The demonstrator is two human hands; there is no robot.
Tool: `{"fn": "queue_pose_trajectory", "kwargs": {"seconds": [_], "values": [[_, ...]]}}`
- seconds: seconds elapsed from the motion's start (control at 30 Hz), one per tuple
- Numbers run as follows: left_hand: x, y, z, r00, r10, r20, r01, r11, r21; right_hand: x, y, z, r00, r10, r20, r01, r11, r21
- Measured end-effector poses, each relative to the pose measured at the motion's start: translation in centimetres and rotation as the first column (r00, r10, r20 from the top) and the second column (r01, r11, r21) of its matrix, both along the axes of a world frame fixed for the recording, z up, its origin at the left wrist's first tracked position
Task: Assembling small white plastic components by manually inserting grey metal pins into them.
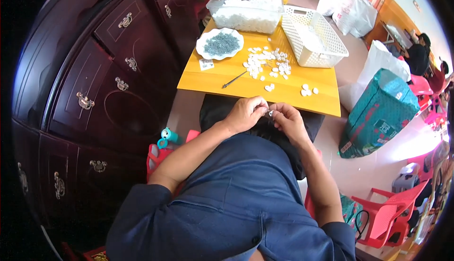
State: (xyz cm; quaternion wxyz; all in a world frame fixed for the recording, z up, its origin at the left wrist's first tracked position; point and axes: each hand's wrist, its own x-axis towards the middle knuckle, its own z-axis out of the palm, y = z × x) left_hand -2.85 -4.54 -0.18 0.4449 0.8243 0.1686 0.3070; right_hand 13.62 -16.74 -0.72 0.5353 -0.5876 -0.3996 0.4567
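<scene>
Dark blue shirt (pixel 231 190) cloth lies nearest, seen from the head view, with both forearms reaching past it toward the wooden counter (pixel 201 80). Just before the counter's near edge, the right hand (pixel 289 123) has its grip closed, thumb against fingers, on a small white piece (pixel 271 113). The left hand (pixel 247 114) meets it there, its grip pinched shut as well; I cannot tell what it has hold of. On the counter's middle lie scattered white pieces (pixel 255 65), with two smaller clusters nearer its front edge. A slender dark tool (pixel 234 80) rests left of centre on the counter; behind it sits a scalloped white plate (pixel 200 49) of dark bits (pixel 221 43). Toward the counter's back stand a clear bin (pixel 246 25) full of white pieces and, at its right, a white basket (pixel 321 60). A teal bag (pixel 378 114) stands on the floor right of the counter.
</scene>
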Motion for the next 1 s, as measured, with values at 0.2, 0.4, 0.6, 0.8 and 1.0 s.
{"fn": "queue_pose_trajectory", "kwargs": {"seconds": [0.2,0.4,0.6,0.8,1.0], "values": [[0.5,0.0,-0.5,0.999,-0.044,-0.016,0.043,0.998,-0.043,0.4,0.3,-0.7,0.999,0.022,-0.032,-0.02,0.997,0.078],[0.3,-0.2,0.1,0.997,-0.033,-0.073,0.03,0.999,-0.041,0.2,0.4,-1.1,0.999,0.014,-0.043,-0.01,0.995,0.098],[0.2,0.1,-0.4,0.993,-0.046,-0.113,0.046,0.999,-0.006,0.1,0.4,-1.2,1.0,0.022,-0.022,-0.02,0.995,0.093],[0.1,0.2,-0.4,0.99,-0.059,-0.129,0.064,0.997,0.039,0.3,0.4,-1.5,1.0,0.009,-0.003,-0.009,0.994,0.107],[0.2,0.2,-0.3,0.99,-0.06,-0.129,0.063,0.998,0.019,0.4,0.5,-1.7,0.999,-0.004,0.052,-0.002,0.993,0.12]]}}
